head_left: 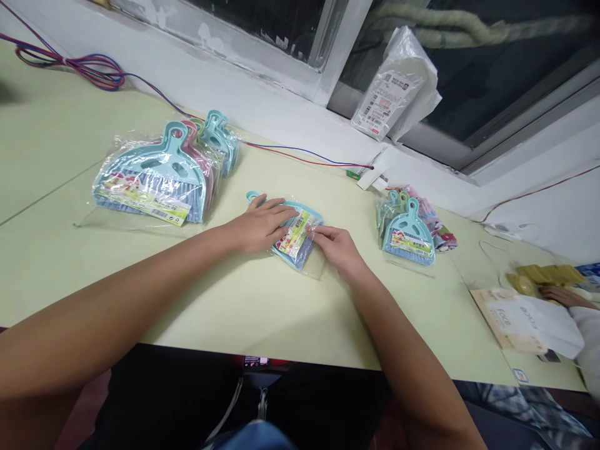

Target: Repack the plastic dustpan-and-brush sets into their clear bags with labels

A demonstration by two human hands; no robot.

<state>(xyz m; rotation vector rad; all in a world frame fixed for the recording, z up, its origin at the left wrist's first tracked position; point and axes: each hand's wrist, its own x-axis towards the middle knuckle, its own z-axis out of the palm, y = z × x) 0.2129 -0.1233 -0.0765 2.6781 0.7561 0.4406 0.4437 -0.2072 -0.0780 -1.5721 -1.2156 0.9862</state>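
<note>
A small blue dustpan and brush set (300, 236) in a clear plastic bag lies on the table in front of me, its handle pointing up and left. Across its left side my left hand (263, 226) rests flat, fingers spread over the pan and partly hiding it. My right hand (338, 249) pinches the right edge of the plastic bag (315, 269) between thumb and forefinger, beside the printed label.
Bagged dustpan sets (154, 165) stand upright in a row at the left. A smaller group (409, 231) stands at the right. Coiled wires (94, 70) lie along the wall. A white package (391, 90) leans on the window. At far right, a co-worker's hand (565, 295) is near yellow objects.
</note>
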